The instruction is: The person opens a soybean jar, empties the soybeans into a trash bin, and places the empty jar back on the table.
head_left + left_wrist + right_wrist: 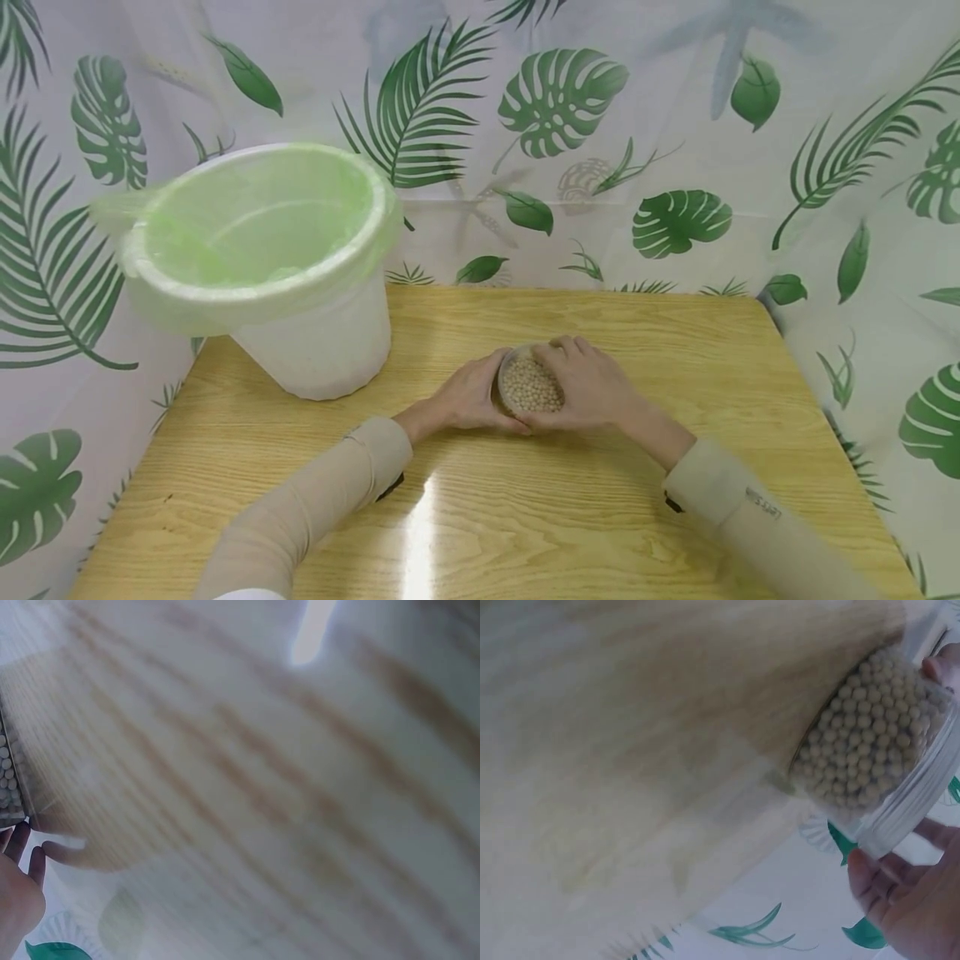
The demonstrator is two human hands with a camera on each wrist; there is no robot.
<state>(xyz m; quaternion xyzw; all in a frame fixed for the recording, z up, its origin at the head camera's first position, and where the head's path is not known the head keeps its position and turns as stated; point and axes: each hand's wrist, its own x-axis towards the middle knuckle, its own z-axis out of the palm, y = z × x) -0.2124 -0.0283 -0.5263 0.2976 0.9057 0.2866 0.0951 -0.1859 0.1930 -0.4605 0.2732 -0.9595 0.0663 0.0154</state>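
- Stretchy beige sleeves (315, 500), creased on the left, lettered on the right, over the near bench (510, 533) of streaky yellow woodgrain.
- Left hand (472, 396) and right hand (588, 387), both clamped around a clear round jar (862, 735) at mid-bench, with small pale balls inside and a ridged rim.
- Far left: tapered white bucket (322, 354), thin green bag (262, 237) draped over its lip.
- Farthest: creased leaf-printed sheet (615, 167).
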